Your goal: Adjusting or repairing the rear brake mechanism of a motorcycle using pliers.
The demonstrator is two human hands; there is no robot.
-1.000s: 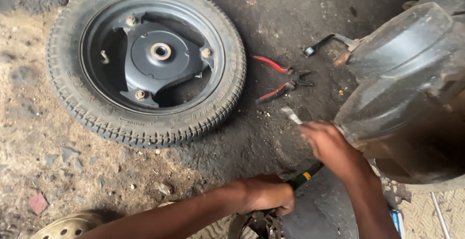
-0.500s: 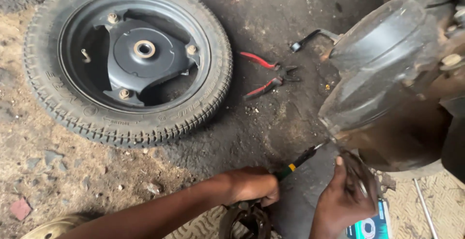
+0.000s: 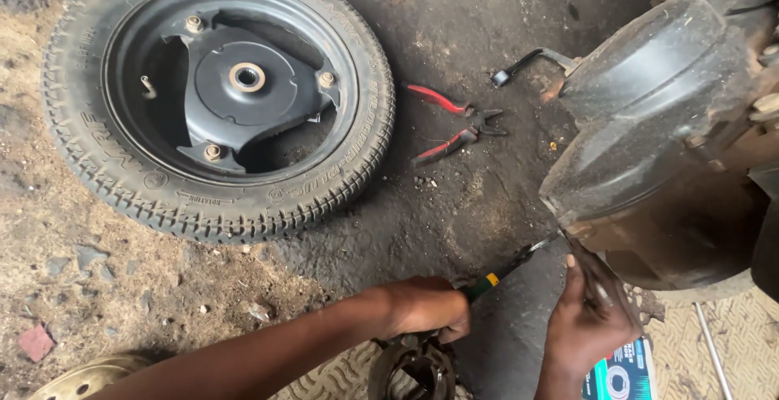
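Now left hand [image 3: 426, 307] grip closed around screwdriver [image 3: 507, 272] handle.

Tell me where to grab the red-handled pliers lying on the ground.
Take the red-handled pliers by the two red handles, coming from above on the wheel side. They lie flat on the dirt with the handles splayed toward the wheel and the dark jaws pointing toward the vehicle's black housing, so the handles are free.

Just below your right hand [image 3: 588, 319], at the bottom edge of the view, lies one package: a flat rectangular box [image 3: 623, 374] in teal and white with a dark round picture on its face. Your wrist covers its left part. It sits well to the right of your left hand [image 3: 422, 309].
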